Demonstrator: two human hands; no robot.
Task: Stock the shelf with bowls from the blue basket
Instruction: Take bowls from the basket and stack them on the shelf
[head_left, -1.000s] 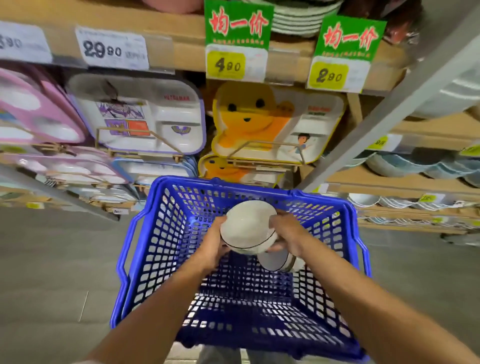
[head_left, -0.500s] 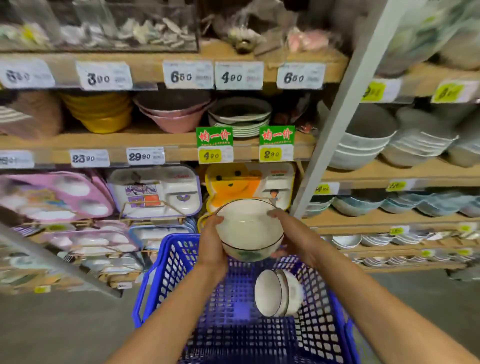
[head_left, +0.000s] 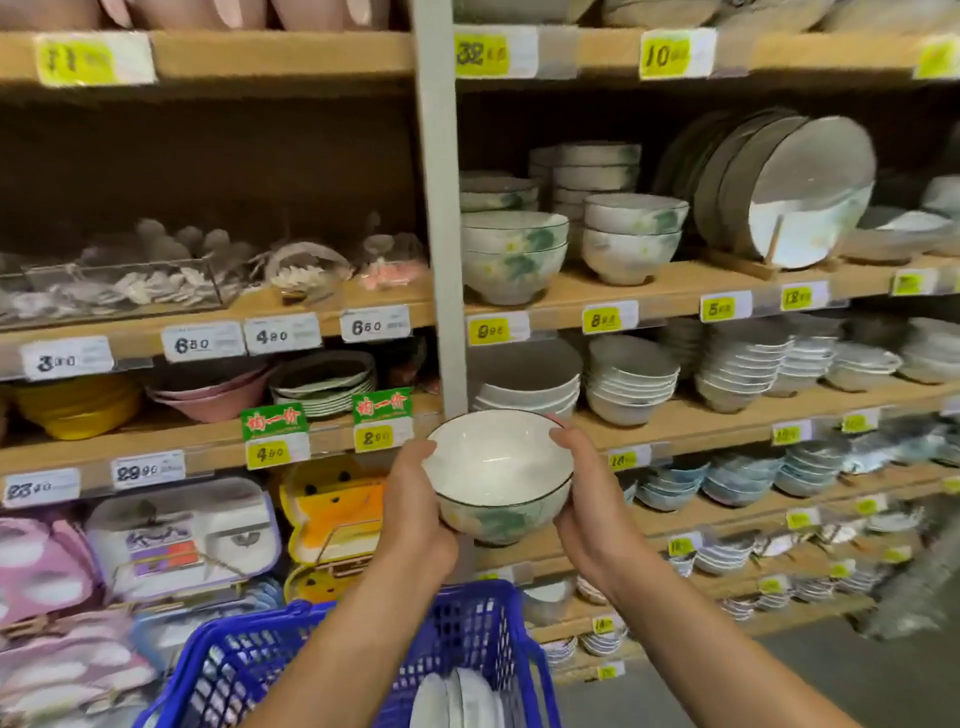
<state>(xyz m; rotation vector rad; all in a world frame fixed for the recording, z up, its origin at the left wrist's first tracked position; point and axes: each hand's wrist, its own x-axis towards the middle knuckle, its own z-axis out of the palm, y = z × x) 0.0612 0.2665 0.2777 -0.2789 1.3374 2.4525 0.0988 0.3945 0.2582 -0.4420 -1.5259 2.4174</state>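
Two grips on one bowl: left grip and right grip both clasp the white ceramic bowl with dark rim and green leaf print, fingers curled round its wall from 9 and 3 o'clock. The bowl is mouth up, tipped slightly toward the camera, held in the air above the blue plastic basket (more white bowls lie on edge in it, at 6 o'clock).

Key relation: the matching stack of leaf-print bowls sits on the wooden shelf board at 12 o'clock of the held bowl, well above it, just right of the grey upright post. The bowl is round, so there is no long axis to align; keep the mouth up for nesting. Both grips look equally near.

My read: carry phase, placement not yet done. Next move calls for a lift toward 12, then forward. Risk: clipping the shelf edge in between, where plain white bowl stacks sit.

Room: shop aisle, shelving packed with crockery, grey floor at 4 o'clock.
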